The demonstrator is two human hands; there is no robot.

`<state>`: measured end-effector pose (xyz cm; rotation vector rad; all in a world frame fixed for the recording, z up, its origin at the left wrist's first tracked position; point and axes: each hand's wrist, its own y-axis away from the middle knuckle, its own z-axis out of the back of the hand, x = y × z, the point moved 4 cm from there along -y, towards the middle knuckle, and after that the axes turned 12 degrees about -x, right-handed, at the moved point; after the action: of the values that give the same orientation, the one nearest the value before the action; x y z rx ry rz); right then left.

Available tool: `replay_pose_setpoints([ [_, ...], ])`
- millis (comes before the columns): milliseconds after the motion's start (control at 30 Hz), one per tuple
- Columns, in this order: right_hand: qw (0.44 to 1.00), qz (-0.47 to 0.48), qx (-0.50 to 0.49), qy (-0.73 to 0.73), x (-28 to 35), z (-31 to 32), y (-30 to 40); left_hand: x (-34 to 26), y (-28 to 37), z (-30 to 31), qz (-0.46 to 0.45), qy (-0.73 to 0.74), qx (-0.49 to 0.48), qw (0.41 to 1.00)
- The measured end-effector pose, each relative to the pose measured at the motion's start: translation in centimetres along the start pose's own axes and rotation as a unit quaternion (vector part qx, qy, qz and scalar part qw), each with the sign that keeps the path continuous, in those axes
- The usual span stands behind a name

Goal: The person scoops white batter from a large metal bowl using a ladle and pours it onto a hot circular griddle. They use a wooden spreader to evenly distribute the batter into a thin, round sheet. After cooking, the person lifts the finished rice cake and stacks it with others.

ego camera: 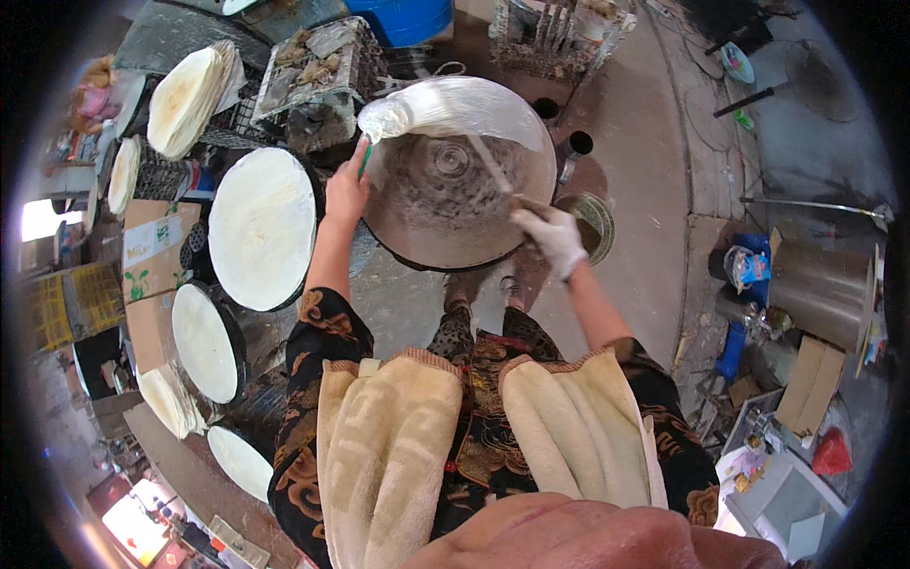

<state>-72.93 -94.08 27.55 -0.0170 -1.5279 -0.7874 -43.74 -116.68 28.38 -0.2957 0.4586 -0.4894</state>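
A large round griddle [462, 206] stands in front of me, its far part coated with thin white batter [483, 103]. At the griddle's far left edge, my bare left hand [347, 185] grips the green handle of a ladle [384, 119], whose round end is covered in batter. My right hand [547, 231], in a white glove, holds a wooden spreader [498, 167] over the right part of the griddle. The spreader's far part is blurred and reaches the batter's edge. Dark marks and rings cover the bare middle of the griddle.
Round griddles topped with pale flatbreads [263, 227] line the left side. Stacked flatbreads [186, 103] lie at the upper left, near cardboard boxes [153, 249]. A bucket of liquid [593, 226] stands right of the griddle. A blue tub [405, 18] is beyond it. Metal cylinders [817, 284] stand far right.
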Motion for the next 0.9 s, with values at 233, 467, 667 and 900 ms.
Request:
replay_pose_setpoints([
  [233,0.991,-0.049,0.114,0.051,0.7,-4.3,-1.1,-2.4,2.3,0.5,0.028,0.027,-0.053,0.998],
  [467,0.984,-0.026,0.147,0.096,4.3,3.6,-4.3,-2.0,9.1,3.8,0.126,0.014,-0.109,0.986],
  [667,0.942,0.035,0.241,0.230,3.8,0.7,-7.1,-5.1,12.2,2.3,0.182,0.045,-0.124,0.974],
  [900,0.936,-0.015,0.287,0.204,5.9,3.3,-11.0,-5.7,17.9,4.0,0.248,0.024,-0.166,0.954],
])
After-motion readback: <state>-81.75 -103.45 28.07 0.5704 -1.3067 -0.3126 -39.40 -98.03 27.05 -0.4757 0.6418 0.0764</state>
